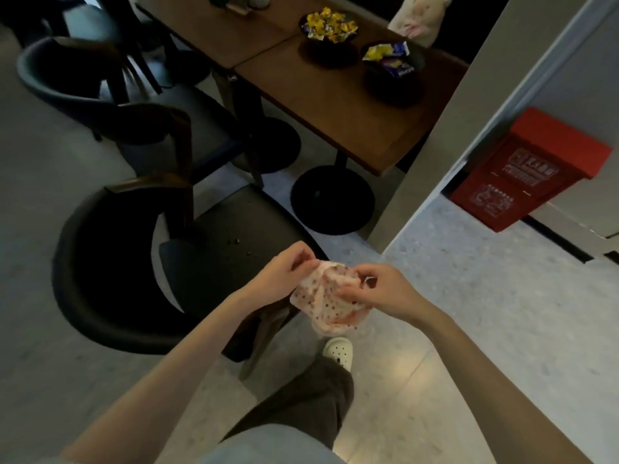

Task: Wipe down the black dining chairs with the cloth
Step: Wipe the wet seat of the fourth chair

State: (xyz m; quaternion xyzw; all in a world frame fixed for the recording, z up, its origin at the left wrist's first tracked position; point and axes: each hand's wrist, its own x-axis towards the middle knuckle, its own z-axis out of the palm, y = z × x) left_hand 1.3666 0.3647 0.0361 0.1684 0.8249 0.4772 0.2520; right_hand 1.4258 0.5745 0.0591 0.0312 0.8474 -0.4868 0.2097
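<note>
A pink-and-white spotted cloth (326, 301) hangs bunched between both hands above the near chair's front right corner. My left hand (283, 271) pinches its upper left edge; my right hand (378, 291) grips its right side with curled fingers. The nearest black dining chair (110, 296) stands just left of the hands, its curved backrest toward me and a few crumbs (236, 242) on the dark seat. A second black chair (67, 85) stands farther back on the left, pushed up to the table.
A brown wooden table (335, 105) on black round pedestal bases (331, 199) carries two dark bowls of wrapped snacks (330, 28). A grey pillar (469, 122) rises on the right, with a red box (532, 172) behind it. My white shoe (338, 351) is on the light floor.
</note>
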